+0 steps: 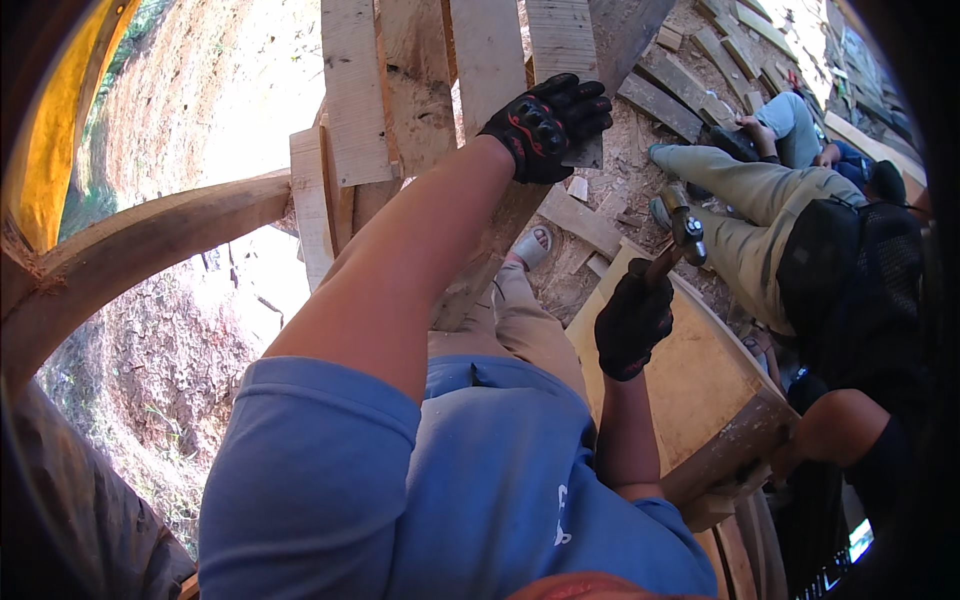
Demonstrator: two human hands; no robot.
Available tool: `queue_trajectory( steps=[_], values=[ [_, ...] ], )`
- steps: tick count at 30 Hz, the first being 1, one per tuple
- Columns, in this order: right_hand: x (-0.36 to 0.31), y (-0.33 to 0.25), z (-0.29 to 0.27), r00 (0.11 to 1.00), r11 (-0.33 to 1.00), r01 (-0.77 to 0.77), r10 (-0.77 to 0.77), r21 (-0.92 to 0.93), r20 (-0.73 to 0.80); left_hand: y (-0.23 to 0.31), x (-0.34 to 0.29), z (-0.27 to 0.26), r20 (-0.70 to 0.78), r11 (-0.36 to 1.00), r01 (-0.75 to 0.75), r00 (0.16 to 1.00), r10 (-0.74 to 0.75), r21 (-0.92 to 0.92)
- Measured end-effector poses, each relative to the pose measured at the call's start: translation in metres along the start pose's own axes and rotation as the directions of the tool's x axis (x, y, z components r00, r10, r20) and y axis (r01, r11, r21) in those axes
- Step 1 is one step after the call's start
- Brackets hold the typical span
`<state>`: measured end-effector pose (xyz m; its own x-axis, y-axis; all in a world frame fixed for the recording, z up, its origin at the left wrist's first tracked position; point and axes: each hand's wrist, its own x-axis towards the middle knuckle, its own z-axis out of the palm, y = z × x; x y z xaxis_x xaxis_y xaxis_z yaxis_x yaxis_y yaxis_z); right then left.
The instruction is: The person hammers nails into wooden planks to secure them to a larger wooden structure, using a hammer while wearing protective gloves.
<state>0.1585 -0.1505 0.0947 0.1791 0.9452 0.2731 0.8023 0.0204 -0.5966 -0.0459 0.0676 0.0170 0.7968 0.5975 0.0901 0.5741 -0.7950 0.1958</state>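
My left hand (550,125), in a black glove with red trim and knuckle guards, lies over the near end of a pale wooden slat (562,45). Its fingers stretch out to the right; the palm side is hidden. More slats (352,90) run side by side to the left with narrow gaps between them. In my right hand (635,322), gloved the same way, is a hammer (688,232). The fist wraps its brown handle, and the metal head is raised in the air, apart from the slats.
A person in black top and light trousers (770,195) sits close on the right, with another beyond. A light wooden panel (700,370) stands beside my right arm. Scrap wood (590,222) litters the ground. A curved timber (170,220) spans the left.
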Motion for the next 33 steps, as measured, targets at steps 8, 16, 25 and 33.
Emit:
queue_trajectory(
  steps=[8, 16, 25, 33],
  values=[
    [-0.002, -0.008, 0.007, 0.988, 0.987, -0.114, 0.124, -0.113, 0.089, 0.0, 0.004, -0.005, 0.035, 1.0, 0.014, 0.999, -0.014, -0.006],
    [-0.021, 0.01, 0.021, 0.967, 0.992, -0.058, 0.084, -0.11, 0.241, -0.003, 0.002, 0.009, -0.042, 0.998, 0.012, 0.999, -0.015, -0.062],
    [-0.001, 0.024, 0.027, 0.968, 0.987, -0.029, 0.067, -0.161, 0.24, -0.003, 0.003, 0.001, -0.022, 0.995, 0.027, 0.999, -0.029, -0.093],
    [-0.016, 0.028, 0.032, 0.938, 0.971, -0.105, 0.169, -0.216, 0.304, 0.007, 0.004, -0.004, 0.038, 0.996, 0.026, 0.999, -0.023, -0.086]
  ],
)
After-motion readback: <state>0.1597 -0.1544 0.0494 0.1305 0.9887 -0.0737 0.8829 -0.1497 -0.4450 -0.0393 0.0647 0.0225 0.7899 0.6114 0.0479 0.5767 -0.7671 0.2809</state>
